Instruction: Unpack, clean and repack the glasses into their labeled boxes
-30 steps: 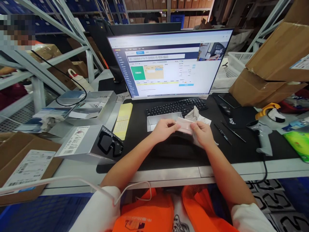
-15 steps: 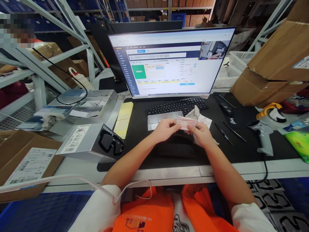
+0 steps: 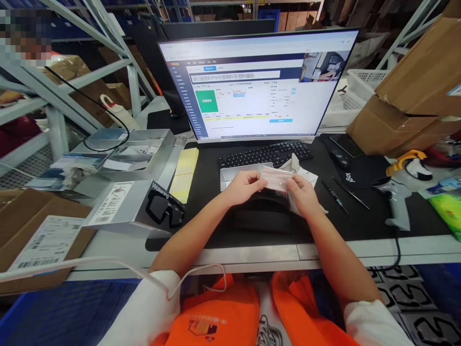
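Observation:
Between both hands stretches a small clear plastic bag with a pinkish band along its top, perhaps a zip bag. My left hand pinches its left end between thumb and fingers. Its right end is gripped by my right hand. Just behind the left hand lies a shallow grey-white box, partly covered by that hand. A crumpled pale cloth or wrap and a white paper lie behind and beside the right hand. What the bag contains, if anything, cannot be made out.
A monitor stands behind a black keyboard. On the left are yellow label sheets, a "Wakening" box and an open carton. Rightward lie a screwdriver, tweezers-like tool, mouse and barcode scanner.
The bag is now spread wider and turned more toward me, showing more of its clear face. My hands have moved slightly apart. The camera view has shifted a little.

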